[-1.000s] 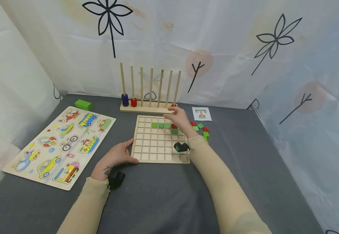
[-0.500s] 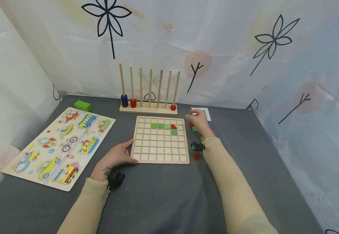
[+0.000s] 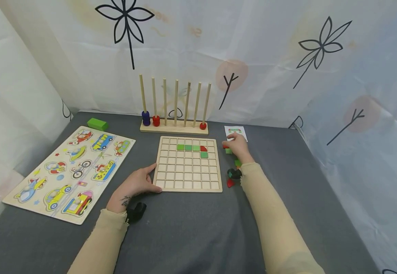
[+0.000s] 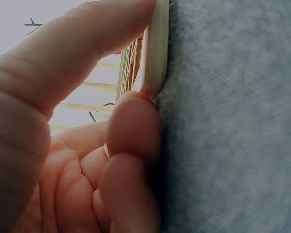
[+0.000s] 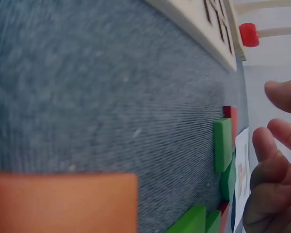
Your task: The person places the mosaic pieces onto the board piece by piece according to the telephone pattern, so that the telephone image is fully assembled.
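Note:
A square wooden grid board [image 3: 185,179] lies in front of the person; its upper rows hold several green blocks [image 3: 188,147] and a red curved block [image 3: 203,148]. The left hand [image 3: 135,186] holds the board's near left corner, thumb at the front edge and fingers at the left side. Beyond the board's right edge, the right hand [image 3: 240,147] reaches over loose pieces, its fingertips close to a red block [image 3: 224,146] and a green block [image 3: 228,151]. In the right wrist view thumb and fingers stand apart, with nothing visible between them.
A picture card [image 3: 231,130] lies behind the right hand. At the back stands a peg rack [image 3: 174,127] with a few beads. A vehicle puzzle board [image 3: 68,163] and a green block [image 3: 97,123] are at left. Another red piece [image 3: 231,183] and an orange piece [image 5: 63,204] lie right of the board.
The right hand has moved right from above the red curved block in the grid, then lowered toward the loose pieces beside the card. The left hand stays at the board's corner.

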`<action>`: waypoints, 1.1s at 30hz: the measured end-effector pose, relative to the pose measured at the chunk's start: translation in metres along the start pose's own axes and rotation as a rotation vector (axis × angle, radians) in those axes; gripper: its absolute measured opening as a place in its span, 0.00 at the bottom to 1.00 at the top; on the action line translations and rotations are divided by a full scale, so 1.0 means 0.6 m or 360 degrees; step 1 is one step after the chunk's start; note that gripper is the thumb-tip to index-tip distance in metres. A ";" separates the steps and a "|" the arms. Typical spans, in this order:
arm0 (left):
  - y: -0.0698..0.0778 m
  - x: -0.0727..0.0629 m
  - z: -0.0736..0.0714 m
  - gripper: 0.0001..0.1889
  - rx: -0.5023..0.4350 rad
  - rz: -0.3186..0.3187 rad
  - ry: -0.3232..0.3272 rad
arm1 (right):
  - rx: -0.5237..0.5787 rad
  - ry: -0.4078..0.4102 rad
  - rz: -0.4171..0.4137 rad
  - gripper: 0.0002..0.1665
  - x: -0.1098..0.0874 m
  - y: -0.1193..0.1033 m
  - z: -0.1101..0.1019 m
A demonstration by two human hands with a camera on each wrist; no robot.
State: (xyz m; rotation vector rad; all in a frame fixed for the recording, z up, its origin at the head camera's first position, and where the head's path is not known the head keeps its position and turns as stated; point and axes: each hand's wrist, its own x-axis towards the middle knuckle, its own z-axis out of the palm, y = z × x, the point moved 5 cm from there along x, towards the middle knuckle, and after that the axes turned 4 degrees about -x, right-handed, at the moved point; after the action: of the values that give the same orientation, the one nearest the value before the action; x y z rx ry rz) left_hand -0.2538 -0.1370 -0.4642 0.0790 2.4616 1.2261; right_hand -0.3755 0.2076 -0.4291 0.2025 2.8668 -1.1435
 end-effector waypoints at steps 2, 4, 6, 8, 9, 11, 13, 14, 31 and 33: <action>0.000 0.000 0.000 0.53 -0.0002 -0.0003 -0.0001 | -0.0112 0.0005 0.0009 0.25 0.000 0.002 0.002; 0.000 0.000 0.000 0.53 -0.0001 -0.0005 0.0000 | -0.0238 0.0006 0.0021 0.24 -0.001 0.002 0.003; 0.000 0.000 -0.001 0.53 -0.0003 -0.0002 0.0001 | -0.0391 0.0007 0.0032 0.23 -0.001 0.002 0.004; 0.000 0.000 -0.001 0.53 -0.0005 0.0006 0.0003 | -0.0509 0.0004 0.0047 0.22 -0.002 0.000 0.004; 0.000 0.000 0.000 0.53 -0.0005 0.0010 0.0004 | -0.0550 0.0003 0.0047 0.22 -0.002 -0.001 0.004; 0.000 0.000 0.000 0.53 -0.0005 0.0017 0.0006 | -0.0614 -0.0006 0.0057 0.21 -0.001 -0.001 0.006; 0.000 0.000 0.000 0.53 -0.0004 0.0019 0.0005 | -0.0647 -0.0008 0.0061 0.20 0.001 -0.002 0.007; 0.001 0.000 0.000 0.53 -0.0001 0.0018 0.0004 | -0.0665 -0.0005 0.0056 0.20 0.001 -0.002 0.008; 0.000 0.000 0.000 0.54 0.0027 -0.0016 0.0007 | -0.0541 0.0059 -0.0126 0.10 -0.005 -0.033 0.024; 0.000 0.000 0.000 0.54 0.0022 -0.0018 0.0006 | -0.0492 0.0060 -0.0165 0.10 -0.008 -0.047 0.027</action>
State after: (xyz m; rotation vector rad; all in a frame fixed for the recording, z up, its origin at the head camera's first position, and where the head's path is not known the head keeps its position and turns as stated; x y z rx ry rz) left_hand -0.2539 -0.1373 -0.4643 0.0664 2.4705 1.2057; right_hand -0.3745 0.1758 -0.4212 0.0627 3.0673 -0.6987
